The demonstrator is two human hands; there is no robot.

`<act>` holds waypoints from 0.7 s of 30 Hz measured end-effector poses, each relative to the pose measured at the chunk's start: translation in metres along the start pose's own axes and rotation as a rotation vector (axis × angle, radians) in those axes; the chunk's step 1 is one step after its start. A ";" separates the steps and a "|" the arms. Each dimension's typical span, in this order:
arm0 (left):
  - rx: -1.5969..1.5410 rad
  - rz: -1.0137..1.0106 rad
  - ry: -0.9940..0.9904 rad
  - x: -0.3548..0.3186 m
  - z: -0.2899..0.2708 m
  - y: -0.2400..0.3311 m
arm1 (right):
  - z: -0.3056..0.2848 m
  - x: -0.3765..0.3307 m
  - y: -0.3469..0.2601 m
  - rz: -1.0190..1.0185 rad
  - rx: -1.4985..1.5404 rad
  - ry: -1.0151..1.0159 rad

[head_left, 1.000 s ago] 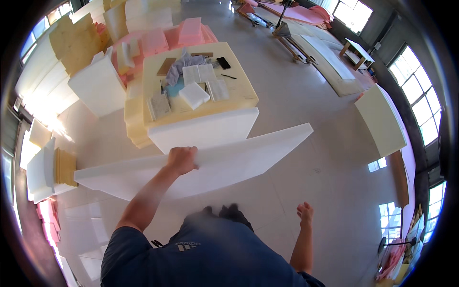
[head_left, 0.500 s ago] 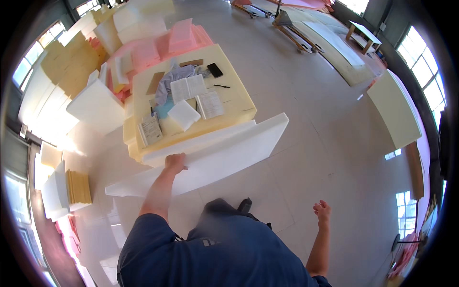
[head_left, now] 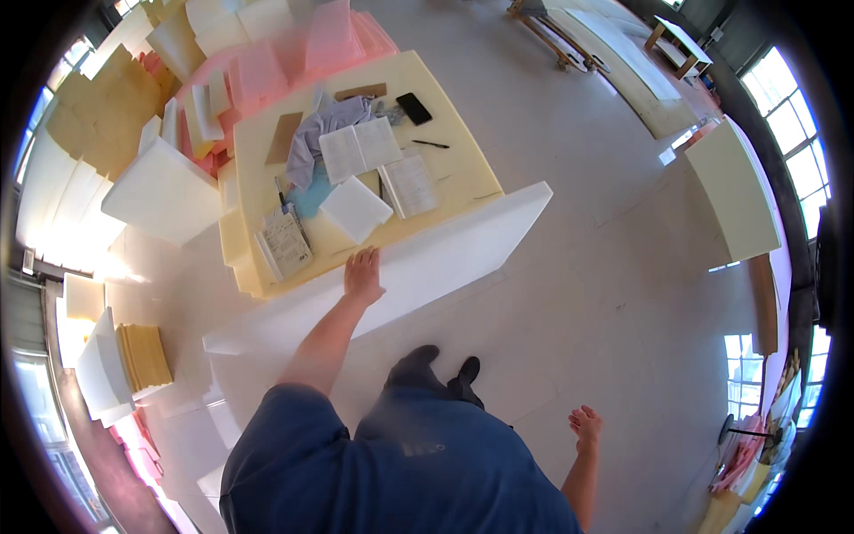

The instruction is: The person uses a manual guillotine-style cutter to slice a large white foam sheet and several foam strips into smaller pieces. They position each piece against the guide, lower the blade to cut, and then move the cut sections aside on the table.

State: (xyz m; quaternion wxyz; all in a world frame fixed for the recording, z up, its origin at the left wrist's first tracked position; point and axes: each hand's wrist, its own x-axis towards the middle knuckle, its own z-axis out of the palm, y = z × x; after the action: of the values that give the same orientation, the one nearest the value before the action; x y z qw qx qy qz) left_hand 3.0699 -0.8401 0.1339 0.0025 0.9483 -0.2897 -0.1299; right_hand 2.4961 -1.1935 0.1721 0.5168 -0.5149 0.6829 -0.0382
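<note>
A long white foam board (head_left: 454,258) stands on edge against the near side of a yellow foam block stack (head_left: 463,169). My left hand (head_left: 363,278) rests on the board's upper edge, fingers stretched out and laid over it, thumb against the near face. Out to the right, away from any object, my right hand (head_left: 584,425) hangs over the floor, loosely curled with fingers apart and nothing in it. Near my left fingertips, a white pad (head_left: 356,210) and a written-on notebook (head_left: 286,245) lie on the yellow top.
The block also carries open books (head_left: 360,149), a phone (head_left: 414,109), a pen (head_left: 431,143) and a grey cloth (head_left: 325,133). Foam sheets (head_left: 165,191) stand at the left, pink foam (head_left: 258,71) behind. A pale yellow panel (head_left: 734,191) is at the right, a pallet jack (head_left: 560,40) far off.
The white board has come flush against the yellow stack, closing over the strip between them. My left hand has shifted right along its edge, its fingers unfolding from a grip. I have stepped closer.
</note>
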 end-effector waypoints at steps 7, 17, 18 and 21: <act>-0.050 0.032 0.050 0.002 0.009 -0.002 | 0.044 -0.052 0.010 -0.050 -0.056 -0.026; -0.025 0.319 0.271 0.059 0.025 0.015 | 0.066 -0.122 0.104 0.060 0.069 0.182; -0.140 0.505 0.448 0.062 0.038 0.021 | 0.065 -0.132 0.149 0.014 0.081 0.209; -0.248 0.690 0.484 0.073 0.059 0.031 | 0.086 -0.174 0.212 0.075 -0.154 0.260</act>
State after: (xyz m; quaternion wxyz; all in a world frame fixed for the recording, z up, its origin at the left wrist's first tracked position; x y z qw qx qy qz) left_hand 3.0965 -0.9017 0.0616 0.2271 0.7916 -0.5629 0.0705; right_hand 2.4080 -0.9238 0.1248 0.3839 -0.5180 0.7637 -0.0326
